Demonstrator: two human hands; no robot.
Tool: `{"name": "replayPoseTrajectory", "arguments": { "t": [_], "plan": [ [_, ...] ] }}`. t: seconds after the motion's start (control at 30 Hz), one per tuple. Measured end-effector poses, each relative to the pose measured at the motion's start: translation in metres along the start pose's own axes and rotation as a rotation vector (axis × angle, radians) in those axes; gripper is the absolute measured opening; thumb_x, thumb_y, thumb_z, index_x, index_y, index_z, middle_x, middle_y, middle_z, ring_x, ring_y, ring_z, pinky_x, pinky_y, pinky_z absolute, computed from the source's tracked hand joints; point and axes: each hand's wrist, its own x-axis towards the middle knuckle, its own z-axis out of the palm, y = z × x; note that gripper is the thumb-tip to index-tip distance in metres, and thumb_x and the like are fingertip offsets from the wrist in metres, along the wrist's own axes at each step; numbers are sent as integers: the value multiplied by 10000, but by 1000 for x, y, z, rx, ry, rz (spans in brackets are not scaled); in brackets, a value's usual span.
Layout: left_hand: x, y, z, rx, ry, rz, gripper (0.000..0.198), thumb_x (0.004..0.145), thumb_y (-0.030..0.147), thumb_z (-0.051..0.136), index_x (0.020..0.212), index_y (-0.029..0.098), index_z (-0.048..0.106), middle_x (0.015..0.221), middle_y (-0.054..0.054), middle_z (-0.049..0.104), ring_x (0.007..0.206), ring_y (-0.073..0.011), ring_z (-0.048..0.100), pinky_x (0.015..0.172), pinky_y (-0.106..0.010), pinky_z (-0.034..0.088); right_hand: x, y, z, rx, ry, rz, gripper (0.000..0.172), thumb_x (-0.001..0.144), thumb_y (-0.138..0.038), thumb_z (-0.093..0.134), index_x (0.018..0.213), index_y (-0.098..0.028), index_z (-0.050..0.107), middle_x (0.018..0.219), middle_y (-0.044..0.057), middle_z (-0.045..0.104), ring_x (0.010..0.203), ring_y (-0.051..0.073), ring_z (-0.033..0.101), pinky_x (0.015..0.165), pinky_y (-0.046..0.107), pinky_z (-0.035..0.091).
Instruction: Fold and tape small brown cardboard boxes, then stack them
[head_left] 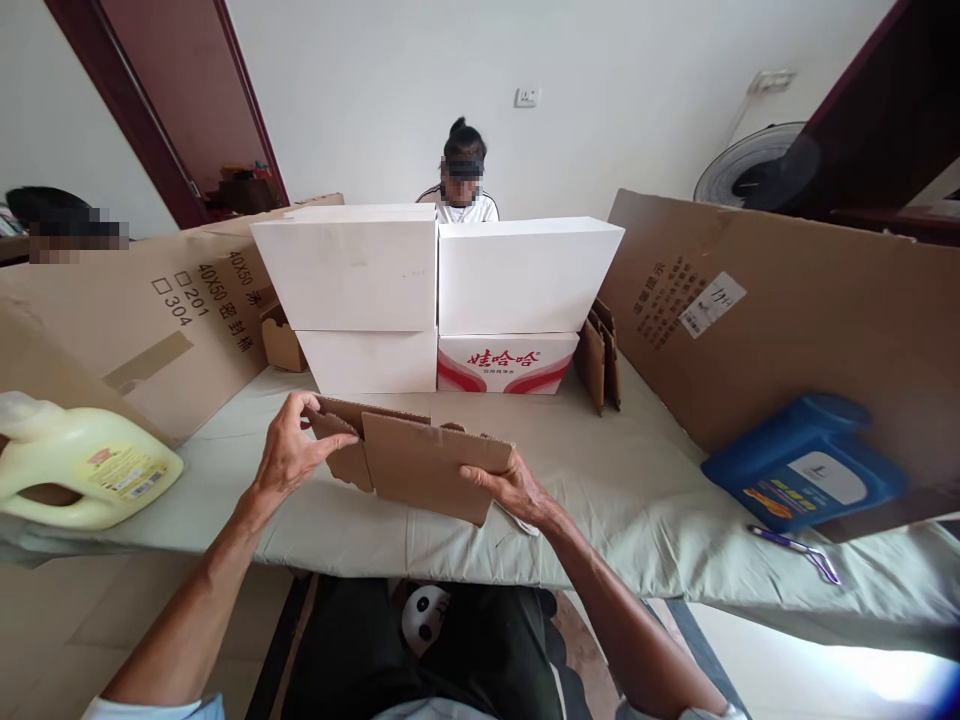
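A small brown cardboard box blank (420,460) stands partly folded on the cloth-covered table (630,480) in front of me. My left hand (289,450) pinches its left flap, fingers closed on the cardboard. At the lower right edge, my right hand (514,488) grips the front panel, thumb over the top. Behind the blank stand white boxes (352,265) stacked two high, one with red print (506,362).
A pale yellow jug (82,470) lies at the left, a blue jug (806,465) at the right beside a purple pen (795,547). Large cardboard sheets (787,310) lean on both sides. Small folded boxes (600,360) stand by the white stack. A person sits behind it.
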Motion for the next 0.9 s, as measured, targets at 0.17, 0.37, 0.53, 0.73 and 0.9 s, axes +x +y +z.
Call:
{"name": "replayPoseTrajectory", "arguments": {
  "t": [0.17, 0.37, 0.53, 0.73, 0.9],
  "plan": [
    [17, 7, 4, -135, 118, -114, 987, 574, 600, 994, 1363, 260, 508, 1245, -93, 729, 1131, -312, 720, 988, -445, 593, 23, -11, -15, 102, 79, 40, 543, 796, -639, 923, 1100, -202, 821, 1079, 70, 834, 1012, 291, 778, 864, 404, 656],
    [18, 4, 7, -538, -271, -357, 880, 574, 681, 973, 1228, 161, 697, 1126, -166, 835, 1075, -376, 807, 951, -520, 666, 32, -14, -38, 289, 87, 143, 595, 765, -606, 962, 1181, -206, 819, 1158, 92, 848, 985, 280, 803, 874, 402, 661],
    [12, 4, 11, -585, -214, -384, 791, 586, 723, 944, 1112, 167, 744, 1117, -167, 854, 1074, -388, 814, 961, -513, 675, 14, 2, -41, 300, 26, 181, 526, 787, -625, 934, 1061, -188, 832, 1047, 69, 855, 900, 229, 789, 831, 351, 641],
    [11, -8, 14, -547, -134, -441, 689, 596, 765, 940, 1012, 241, 774, 995, -40, 872, 1097, -381, 807, 1056, -559, 653, -25, 16, -31, 202, -112, 202, 557, 738, -685, 933, 935, -177, 819, 860, 16, 791, 700, 141, 683, 627, 251, 560],
    [9, -18, 25, -551, -151, -480, 687, 545, 832, 944, 900, 266, 783, 968, -30, 870, 1061, -352, 786, 1001, -543, 674, -50, 18, -31, 120, -175, 190, 574, 797, -715, 879, 772, -160, 733, 593, -59, 581, 507, 67, 458, 470, 198, 376]
  ]
}}
